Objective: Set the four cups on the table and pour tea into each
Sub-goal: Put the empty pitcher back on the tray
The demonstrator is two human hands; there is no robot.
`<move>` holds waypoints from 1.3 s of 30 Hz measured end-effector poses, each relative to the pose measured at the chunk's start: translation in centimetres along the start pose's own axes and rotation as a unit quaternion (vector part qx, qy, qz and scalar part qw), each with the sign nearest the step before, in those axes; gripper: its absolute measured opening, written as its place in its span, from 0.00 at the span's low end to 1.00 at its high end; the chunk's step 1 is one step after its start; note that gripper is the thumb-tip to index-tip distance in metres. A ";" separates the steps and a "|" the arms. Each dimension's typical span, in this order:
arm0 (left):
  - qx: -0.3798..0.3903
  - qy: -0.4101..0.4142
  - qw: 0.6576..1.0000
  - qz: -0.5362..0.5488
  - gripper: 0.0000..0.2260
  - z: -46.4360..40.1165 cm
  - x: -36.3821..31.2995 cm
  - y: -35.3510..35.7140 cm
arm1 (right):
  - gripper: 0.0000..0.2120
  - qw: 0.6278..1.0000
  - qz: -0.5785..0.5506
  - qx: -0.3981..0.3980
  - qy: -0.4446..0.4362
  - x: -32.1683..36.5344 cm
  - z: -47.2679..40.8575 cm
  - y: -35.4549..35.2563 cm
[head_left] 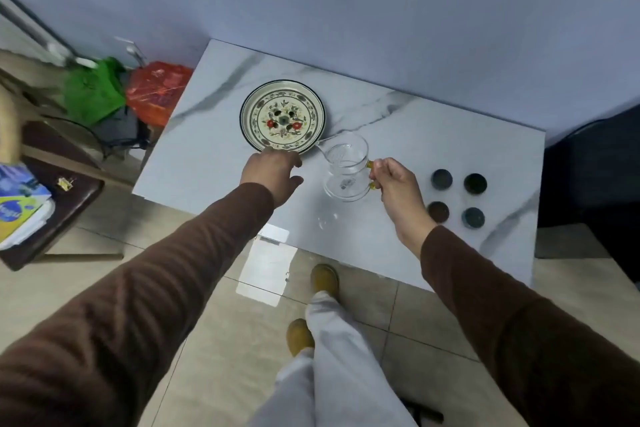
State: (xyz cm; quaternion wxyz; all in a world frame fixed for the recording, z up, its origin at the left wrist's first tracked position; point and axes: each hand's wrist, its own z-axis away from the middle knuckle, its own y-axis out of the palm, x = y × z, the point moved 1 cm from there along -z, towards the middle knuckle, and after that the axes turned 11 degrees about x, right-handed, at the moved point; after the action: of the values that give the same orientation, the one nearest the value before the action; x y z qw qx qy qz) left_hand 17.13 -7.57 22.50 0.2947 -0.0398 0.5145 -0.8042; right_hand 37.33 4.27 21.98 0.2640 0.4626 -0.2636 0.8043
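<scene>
A person in brown sleeves stands at a white marble-patterned table [214, 163], seen from above. The right hand [391, 184] pinches the amber handle of a clear glass pitcher [346, 170], fingers curled closed around it; the pitcher sits upright near the table's middle, its spout pointing toward a round floral plate [282, 116]. The left hand [273, 170] reaches to the plate's near rim, fingers bent loosely, fingertips at or on the edge; whether it grips the rim cannot be told. Four small dark cups [456, 198] stand in a two-by-two group on the table to the right of the pitcher, apart from both hands. Their contents are too dark to judge.
</scene>
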 end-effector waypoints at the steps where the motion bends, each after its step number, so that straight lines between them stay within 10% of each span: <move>1: 0.002 -0.001 1.000 -0.004 0.15 -0.8 0.7 -0.5 | 0.15 1.000 -0.002 0.002 0.003 0.1 -0.8 0.4; 39: 0.102 0.095 0.988 -0.073 0.14 -25.3 21.5 0.6 | 0.19 0.983 -0.083 -0.062 0.152 -5.2 -30.3 19.3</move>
State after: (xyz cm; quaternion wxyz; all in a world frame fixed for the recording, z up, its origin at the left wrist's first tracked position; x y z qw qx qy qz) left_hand -9.62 1.48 5.07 0.1876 0.0296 0.4511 -0.8721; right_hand 8.33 9.62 0.73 0.3948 0.3378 -0.2306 0.8227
